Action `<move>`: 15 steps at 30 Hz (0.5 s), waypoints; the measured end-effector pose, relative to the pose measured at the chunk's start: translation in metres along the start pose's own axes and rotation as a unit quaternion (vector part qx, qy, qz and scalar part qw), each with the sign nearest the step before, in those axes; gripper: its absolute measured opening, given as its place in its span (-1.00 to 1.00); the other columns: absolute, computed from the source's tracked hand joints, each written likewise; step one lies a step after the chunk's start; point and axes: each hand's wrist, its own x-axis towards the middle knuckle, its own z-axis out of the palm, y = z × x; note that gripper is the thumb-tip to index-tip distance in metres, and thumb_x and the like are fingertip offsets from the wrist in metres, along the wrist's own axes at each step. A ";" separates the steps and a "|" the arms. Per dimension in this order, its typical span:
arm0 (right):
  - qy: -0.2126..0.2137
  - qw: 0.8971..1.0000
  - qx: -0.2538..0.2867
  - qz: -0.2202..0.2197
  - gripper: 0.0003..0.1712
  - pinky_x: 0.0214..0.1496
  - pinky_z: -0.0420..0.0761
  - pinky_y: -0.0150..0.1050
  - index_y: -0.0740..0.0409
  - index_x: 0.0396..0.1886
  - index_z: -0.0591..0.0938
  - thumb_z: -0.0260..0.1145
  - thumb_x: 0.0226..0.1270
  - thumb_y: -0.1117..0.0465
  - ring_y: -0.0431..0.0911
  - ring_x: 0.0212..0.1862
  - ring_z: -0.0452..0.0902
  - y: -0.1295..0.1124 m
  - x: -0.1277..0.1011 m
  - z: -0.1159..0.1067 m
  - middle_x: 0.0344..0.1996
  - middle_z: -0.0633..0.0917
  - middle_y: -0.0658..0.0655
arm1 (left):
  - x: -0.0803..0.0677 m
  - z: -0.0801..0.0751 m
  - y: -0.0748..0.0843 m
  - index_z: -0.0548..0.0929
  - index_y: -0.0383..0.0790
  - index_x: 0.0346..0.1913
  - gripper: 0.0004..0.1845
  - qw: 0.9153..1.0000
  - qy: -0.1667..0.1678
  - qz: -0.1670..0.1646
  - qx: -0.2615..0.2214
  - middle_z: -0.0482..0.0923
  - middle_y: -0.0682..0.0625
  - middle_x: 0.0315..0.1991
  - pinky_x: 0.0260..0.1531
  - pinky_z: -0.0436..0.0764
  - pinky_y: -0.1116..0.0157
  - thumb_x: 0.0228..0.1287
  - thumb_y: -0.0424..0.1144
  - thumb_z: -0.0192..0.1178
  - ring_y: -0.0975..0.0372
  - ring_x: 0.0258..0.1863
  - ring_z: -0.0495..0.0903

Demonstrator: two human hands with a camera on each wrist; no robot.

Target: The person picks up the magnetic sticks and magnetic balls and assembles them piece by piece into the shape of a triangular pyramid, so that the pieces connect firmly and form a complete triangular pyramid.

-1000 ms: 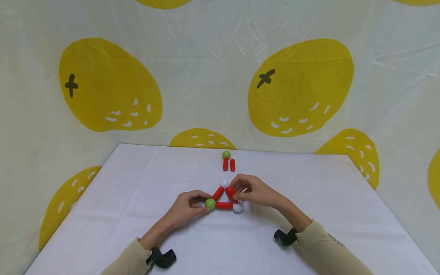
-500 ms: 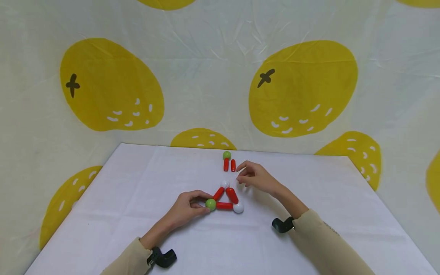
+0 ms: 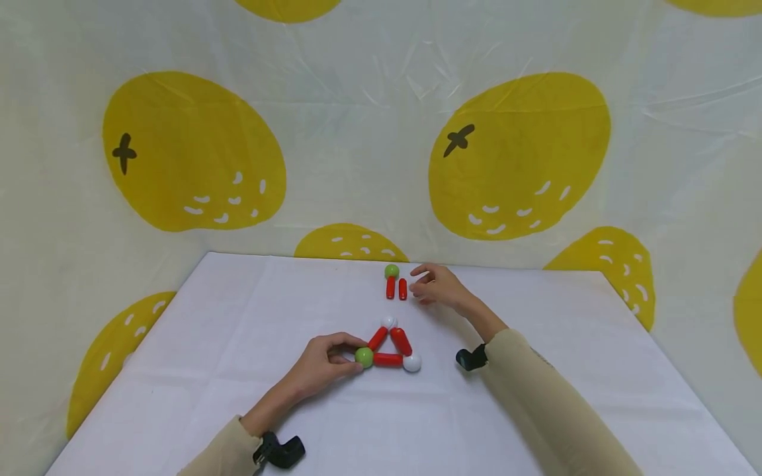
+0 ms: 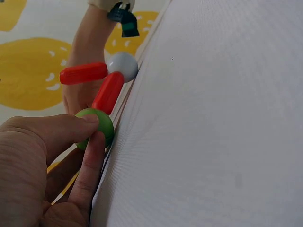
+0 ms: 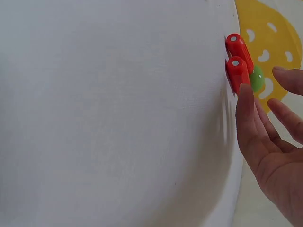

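A flat triangle of three red rods [image 3: 388, 359] lies on the white table, with a green ball [image 3: 364, 357] at its left corner and white balls [image 3: 412, 362] at the other two. My left hand [image 3: 351, 356] pinches the green ball [image 4: 97, 127] between thumb and forefinger. At the far side lie two loose red rods [image 3: 403, 289] side by side, one touching a second green ball [image 3: 391, 270]. My right hand [image 3: 415, 283] hovers just right of them with relaxed fingers [image 5: 251, 118], one fingertip almost at the nearer rod [image 5: 236, 71], and holds nothing.
The white table [image 3: 536, 344] ends at its far edge just behind the loose rods, against a lemon-print backdrop [image 3: 518, 152]. Black wrist cameras [image 3: 470, 357] sit on both forearms.
My right hand let go of the triangle's right rod and moved up and away to the loose rods at the far edge. The left hand kept its pinch on the green ball.
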 end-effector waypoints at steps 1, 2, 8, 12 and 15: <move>-0.001 1.000 0.002 0.003 -0.51 -0.01 0.78 -0.15 0.22 0.31 0.52 0.32 0.46 0.17 0.05 -0.08 0.70 0.000 0.003 0.000 -0.01 0.65 0.29 | 0.000 0.000 0.000 0.74 -0.07 0.13 -0.61 1.000 0.000 0.000 -0.002 0.69 -0.06 0.13 -0.11 0.67 0.51 0.24 -0.21 0.48 0.21 -0.12 0.70; -0.002 1.000 0.005 0.007 -0.49 0.00 0.77 -0.15 0.23 0.33 0.51 0.33 0.46 0.17 0.06 -0.07 0.70 -0.001 0.005 0.001 0.00 0.65 0.30 | -0.001 0.000 0.000 0.74 -0.07 0.13 -0.61 1.000 0.000 0.000 -0.003 0.69 -0.07 0.13 -0.12 0.67 0.51 0.24 -0.22 0.48 0.21 -0.14 0.70; 0.005 0.999 0.005 0.034 -0.45 0.00 0.76 -0.20 0.18 0.36 0.51 0.36 0.45 0.15 0.04 -0.06 0.72 -0.001 0.018 0.007 0.02 0.68 0.30 | -0.001 -0.001 0.000 0.73 -0.08 0.14 -0.60 1.000 -0.001 -0.001 -0.002 0.69 -0.08 0.13 -0.13 0.67 0.50 0.24 -0.22 0.48 0.24 -0.19 0.70; 0.012 0.999 -0.004 0.035 -0.46 -0.07 0.75 -0.27 0.17 0.35 0.52 0.37 0.44 0.14 0.00 -0.12 0.70 -0.001 0.022 0.010 -0.01 0.69 0.28 | 0.000 -0.001 -0.001 0.73 -0.06 0.15 -0.61 1.000 -0.001 0.000 0.002 0.69 -0.05 0.13 -0.12 0.68 0.49 0.25 -0.20 0.47 0.27 -0.17 0.70; 0.015 0.999 -0.022 0.031 -0.45 -0.17 0.71 -0.33 0.18 0.33 0.54 0.41 0.41 0.16 -0.03 -0.20 0.65 0.001 0.023 0.012 -0.06 0.69 0.25 | 0.001 0.000 -0.002 0.73 -0.05 0.15 -0.61 1.000 -0.002 0.002 0.004 0.70 -0.04 0.12 -0.11 0.68 0.49 0.26 -0.20 0.47 0.27 -0.13 0.69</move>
